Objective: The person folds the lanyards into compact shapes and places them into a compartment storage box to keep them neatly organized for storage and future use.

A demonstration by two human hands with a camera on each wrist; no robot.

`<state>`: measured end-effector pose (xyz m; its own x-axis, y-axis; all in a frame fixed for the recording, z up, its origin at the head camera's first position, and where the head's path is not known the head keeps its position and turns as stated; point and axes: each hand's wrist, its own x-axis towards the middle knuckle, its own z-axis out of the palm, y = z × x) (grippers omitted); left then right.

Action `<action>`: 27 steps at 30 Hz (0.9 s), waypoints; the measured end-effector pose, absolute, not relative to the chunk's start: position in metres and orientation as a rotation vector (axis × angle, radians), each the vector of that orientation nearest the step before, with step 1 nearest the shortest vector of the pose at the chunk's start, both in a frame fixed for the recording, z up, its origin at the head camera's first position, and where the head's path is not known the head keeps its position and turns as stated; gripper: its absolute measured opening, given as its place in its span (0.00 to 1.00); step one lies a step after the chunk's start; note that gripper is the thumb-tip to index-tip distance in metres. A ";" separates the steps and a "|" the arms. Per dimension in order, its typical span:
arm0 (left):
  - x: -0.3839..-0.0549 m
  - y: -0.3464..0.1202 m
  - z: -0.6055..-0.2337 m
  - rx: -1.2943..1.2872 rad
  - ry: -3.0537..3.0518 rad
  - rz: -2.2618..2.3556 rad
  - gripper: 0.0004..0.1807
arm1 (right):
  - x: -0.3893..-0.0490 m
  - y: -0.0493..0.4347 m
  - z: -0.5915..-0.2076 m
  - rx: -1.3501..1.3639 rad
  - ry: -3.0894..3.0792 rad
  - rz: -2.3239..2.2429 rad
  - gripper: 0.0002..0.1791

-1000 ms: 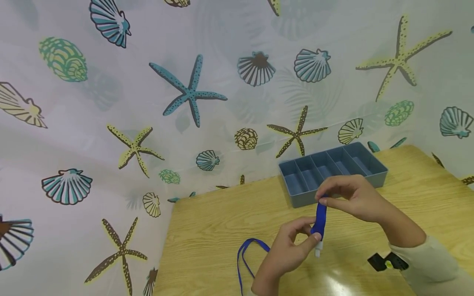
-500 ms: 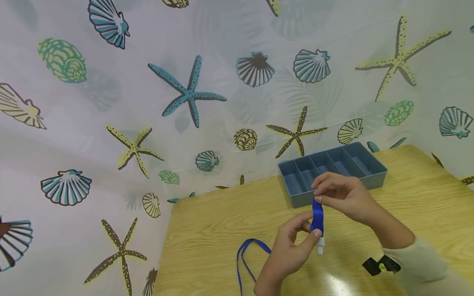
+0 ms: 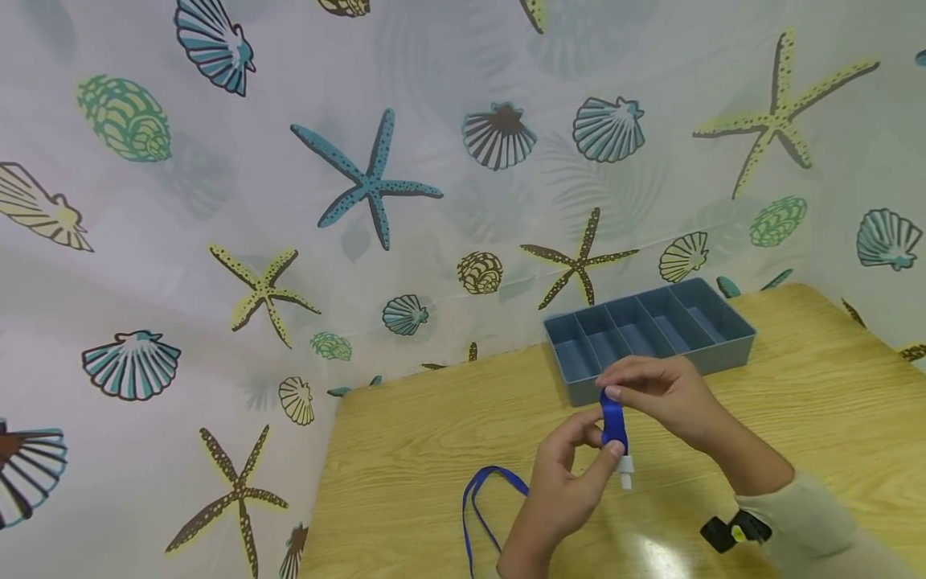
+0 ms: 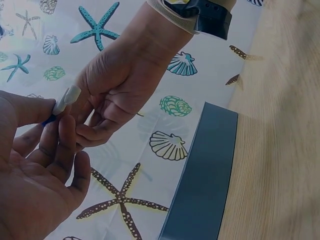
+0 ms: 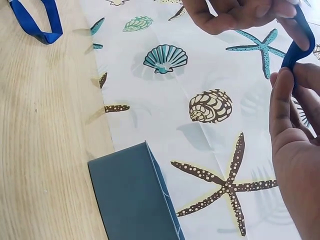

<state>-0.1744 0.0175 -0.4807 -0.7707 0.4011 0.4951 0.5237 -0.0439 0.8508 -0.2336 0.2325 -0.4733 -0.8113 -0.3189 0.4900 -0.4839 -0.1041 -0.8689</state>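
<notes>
Between the two hands is a blue lanyard (image 3: 613, 425), its short stretch of strap held upright above the table. My left hand (image 3: 564, 486) pinches the strap's lower part between thumb and fingers, just above a white plastic clip (image 3: 626, 470). Higher up, the fingertips of my right hand (image 3: 673, 398) pinch the strap's top end. In the right wrist view the strap (image 5: 303, 37) curves from one hand to the other. The left wrist view shows the white clip (image 4: 66, 100) sticking out past the left thumb. A thin blue loop (image 3: 518, 482) lies on the table, partly hidden behind the left hand.
A blue-grey tray (image 3: 731, 356) with several compartments stands behind the right hand. The wooden table (image 3: 412, 434) meets a hanging cloth (image 3: 427, 48) printed with shells and starfish. A black device (image 3: 734, 531) sits at the right sleeve.
Both hands have shifted slightly, the right one left and a little down overall, with the strap's top following it. The white clip has risen slightly. Both hands keep their pinch.
</notes>
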 end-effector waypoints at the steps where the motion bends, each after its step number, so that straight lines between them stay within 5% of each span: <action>1: -0.175 0.017 -0.481 -1.020 -2.099 -1.947 0.19 | -0.233 0.232 -0.475 0.910 -2.019 2.056 0.09; 27: -0.179 0.014 -0.475 -0.723 -2.131 -2.008 0.17 | -0.209 0.211 -0.493 0.942 -1.923 2.105 0.12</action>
<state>-0.1786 0.0142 -0.4755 -0.8775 0.2539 0.4068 0.4212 0.0023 0.9070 -0.2094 0.2111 -0.4930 -0.7944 -0.3033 0.5263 -0.4968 -0.1741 -0.8502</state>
